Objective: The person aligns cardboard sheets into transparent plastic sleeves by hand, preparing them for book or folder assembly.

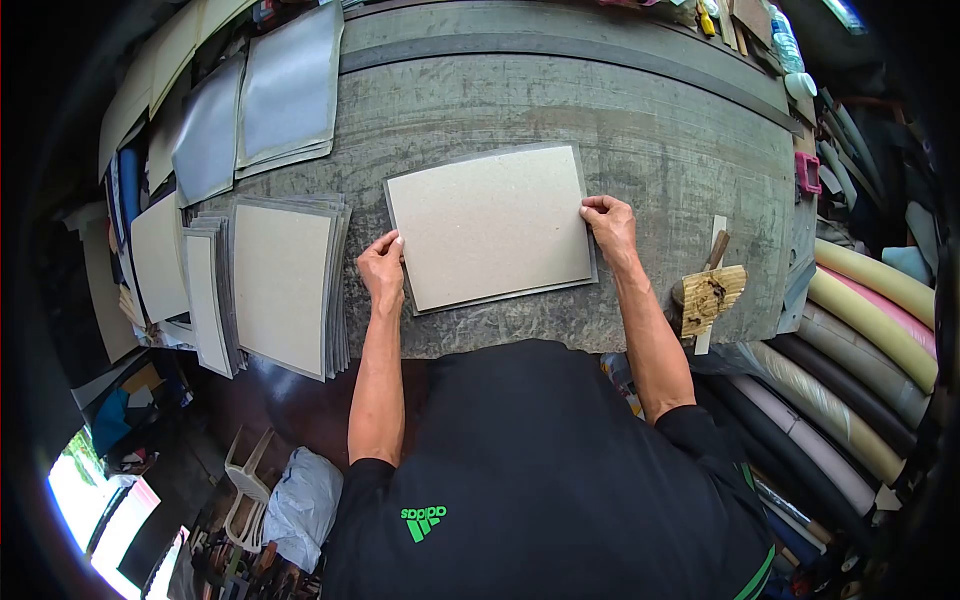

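Observation:
A beige board point(490, 230) with a grey sheet showing along its edges lies slightly tilted on the worn workbench point(460, 110). My left hand point(382, 268) pinches its left edge between thumb and fingers. At the opposite edge, my right hand point(610, 222) has its fingers closed on the board's right side. Left of my left hand stands a stack of similar boards point(285, 275) with grey borders, beside a stack of narrower boards point(207, 300). To the right of my right hand lies a wooden block point(712, 298) with a brush-like handle and a pale strip near it.
Shiny grey sheets point(290, 85) are piled at the back left. A long dark straight bar point(560, 48) runs along the bench's far side. Rolls of material point(850, 320) crowd the right. A plastic bottle point(785, 40) stands at the back right, and a white chair point(248, 480) is at lower left.

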